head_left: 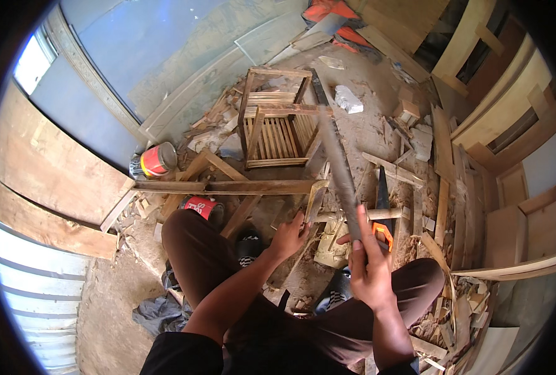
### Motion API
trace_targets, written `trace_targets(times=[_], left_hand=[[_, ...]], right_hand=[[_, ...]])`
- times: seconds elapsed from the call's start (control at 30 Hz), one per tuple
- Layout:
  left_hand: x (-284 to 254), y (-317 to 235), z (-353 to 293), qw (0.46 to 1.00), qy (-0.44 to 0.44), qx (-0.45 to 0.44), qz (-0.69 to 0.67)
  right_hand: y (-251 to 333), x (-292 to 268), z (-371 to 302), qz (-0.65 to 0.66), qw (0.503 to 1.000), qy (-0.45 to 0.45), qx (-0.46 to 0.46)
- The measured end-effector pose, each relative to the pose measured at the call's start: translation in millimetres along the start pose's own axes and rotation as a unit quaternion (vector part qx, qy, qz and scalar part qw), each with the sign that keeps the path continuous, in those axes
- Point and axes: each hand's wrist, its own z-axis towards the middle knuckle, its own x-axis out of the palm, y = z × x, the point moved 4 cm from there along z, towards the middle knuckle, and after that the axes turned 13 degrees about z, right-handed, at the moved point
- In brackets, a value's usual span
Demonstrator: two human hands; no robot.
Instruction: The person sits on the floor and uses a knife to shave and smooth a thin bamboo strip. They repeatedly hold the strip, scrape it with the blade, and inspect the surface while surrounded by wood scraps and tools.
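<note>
My right hand [370,269] is closed round the lower end of a long, flat grey bar [338,165], its index finger stretched along it. The bar slants up and away; motion blur hides whether it is a file or a blade. My left hand [287,237] is closed, fingertips at the lower end of a short wooden piece [315,201] with a pale curved edge. Beyond the hands lies a round wooden stick [387,214]. A handsaw with a dark blade [383,189] and orange handle [384,235] stands just right of my right hand.
A slatted wooden frame [278,134] stands ahead, behind a long wooden beam [228,187]. Two red cans, one upper [158,160] and one lower [202,207], sit at left. Wooden panels [515,119] lean at right. Wood scraps and a white block [348,99] litter the floor.
</note>
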Motion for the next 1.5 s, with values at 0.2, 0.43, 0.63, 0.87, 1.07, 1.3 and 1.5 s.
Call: trace_targets(times=[0.2, 0.43, 0.63, 0.87, 1.07, 1.3, 1.5], left_hand=[[-6.0, -3.1, -3.5, 0.998, 0.027, 0.021, 0.055], [-10.0, -11.9, -3.8, 0.998, 0.053, 0.001, 0.017], [-10.1, -6.1, -6.6, 0.999, 0.052, 0.006, 0.001], [-13.1, -13.5, -2.4, 0.999, 0.046, -0.003, -0.002], [-12.9, -10.4, -3.6, 0.999, 0.033, 0.020, -0.010], [-8.6, -7.5, -4.6, 0.999, 0.044, 0.013, -0.021], [-10.5, -9.8, -3.1, 0.998, 0.054, 0.003, -0.010]], right_hand=[[14.8, 18.7, 17.6, -0.093, 0.995, 0.017, -0.031], [12.7, 21.4, 20.1, -0.122, 0.992, 0.022, -0.015], [2.1, 26.4, 17.3, -0.125, 0.992, 0.033, -0.004], [3.9, 26.8, 14.8, -0.145, 0.989, 0.043, 0.008], [7.8, 25.5, 12.6, -0.138, 0.989, 0.045, 0.010], [8.3, 26.0, 13.7, -0.134, 0.990, 0.038, 0.015], [11.4, 25.8, 13.9, -0.151, 0.988, 0.037, 0.020]])
